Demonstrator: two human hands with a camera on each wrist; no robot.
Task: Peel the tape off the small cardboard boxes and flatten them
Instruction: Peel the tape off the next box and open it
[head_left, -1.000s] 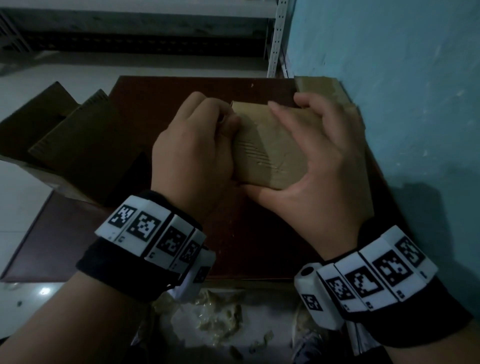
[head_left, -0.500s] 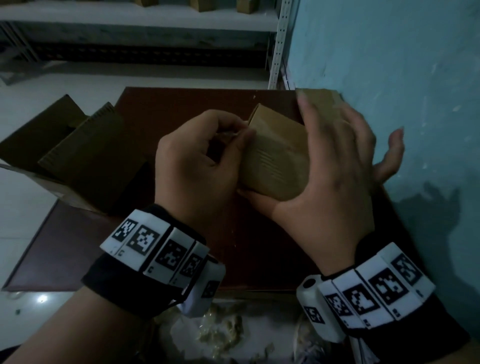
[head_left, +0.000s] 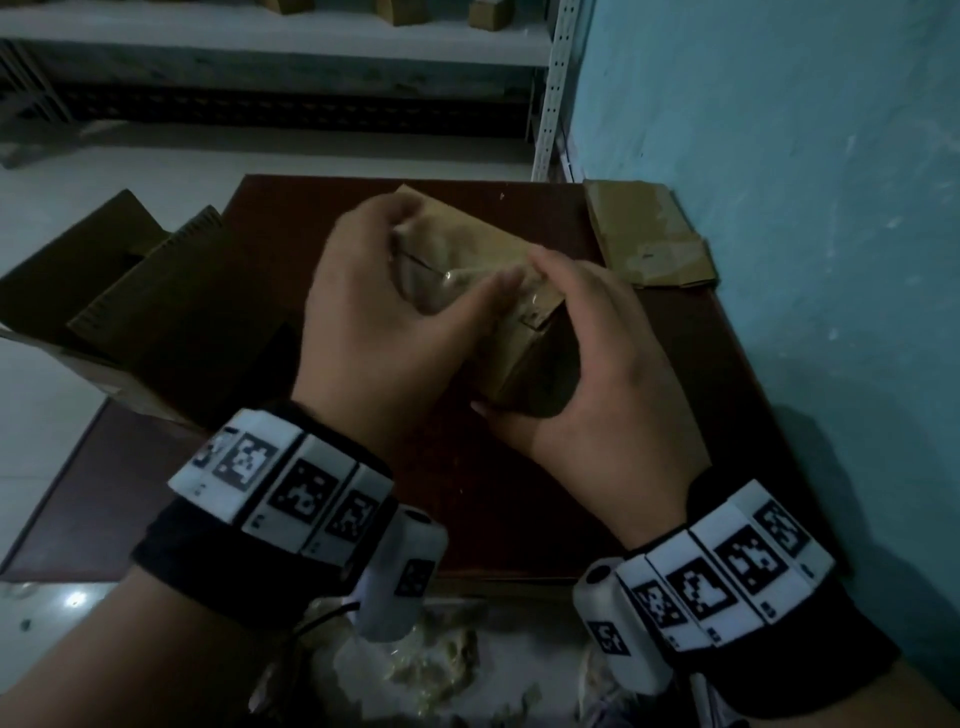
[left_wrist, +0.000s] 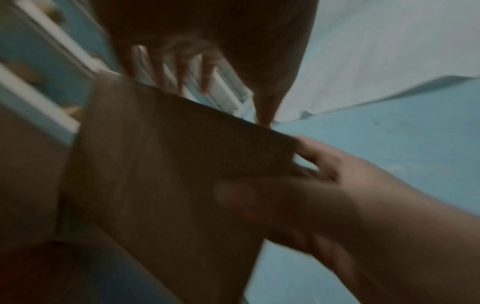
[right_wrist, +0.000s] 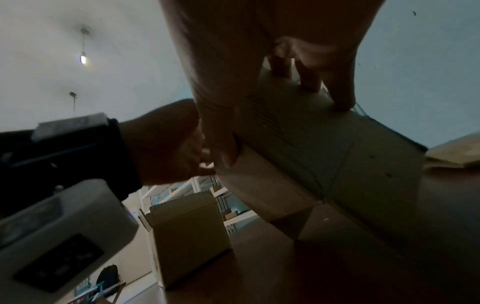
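Observation:
I hold a small cardboard box with both hands above the dark red-brown table. Its top face carries shiny clear tape along the seam. My left hand grips the box's far left end, fingers curled over the top edge and thumb lying across the tape. My right hand clasps the near right end, thumb underneath. In the blurred left wrist view the box is a dark slab. In the right wrist view the box shows a seamed side, held by my right fingers.
A flattened cardboard piece lies at the table's back right against the blue wall. Larger open cardboard boxes stand off the table's left side. Crumpled tape scraps lie below the near edge. A shelf runs along the back.
The box has been turned so its taped seam faces up. My left thumb now lies across the top, and my right hand has regripped the near end.

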